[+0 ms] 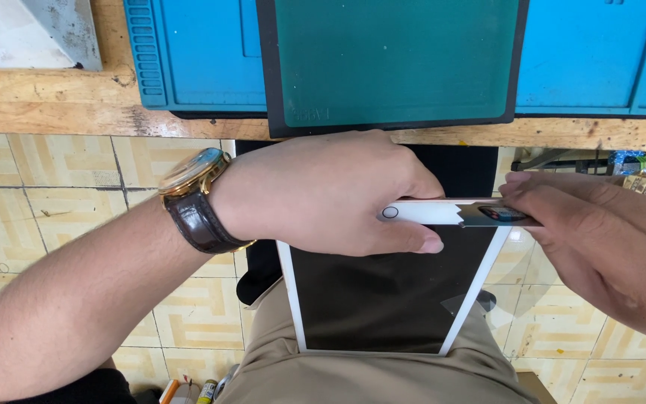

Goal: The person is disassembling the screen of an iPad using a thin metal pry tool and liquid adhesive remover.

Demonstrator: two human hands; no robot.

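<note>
White-bezel tablet (383,299) with a dark, switched-off screen, stood on its near edge on the person's lap — khaki trousers (368,374) under it. Round button outline visible on the white bezel at the far end, just past the left fingertips. Screen faces up toward the camera, slightly glossy; a thin clear film corner shows near its right edge.

Long axis runs near-to-far: near end resting on the lap, far end up near the wooden bench edge (76,112). Sides taper toward the near end in the head view, so the tablet is tilted, far end closer to the camera.

Left hand (330,191) comes in from the left, forearm level across the frame, wrist with a gold watch on a brown leather strap (196,198). Palm down over the far end of the tablet, fingers curled over the top, thumb underneath on the near side — closed grip on the tablet's far end.

Right hand (600,239) comes in from the right, fingers extended and pressed together, pinching a thin flat metal tool (495,215) against the tablet's far right corner. Tool lies along the far edge, touching the bezel.

Beyond: a dark green cutting mat (398,60) lying over a blue silicone work mat (196,52) on the bench. Patterned yellow tile floor (61,187) below.
</note>
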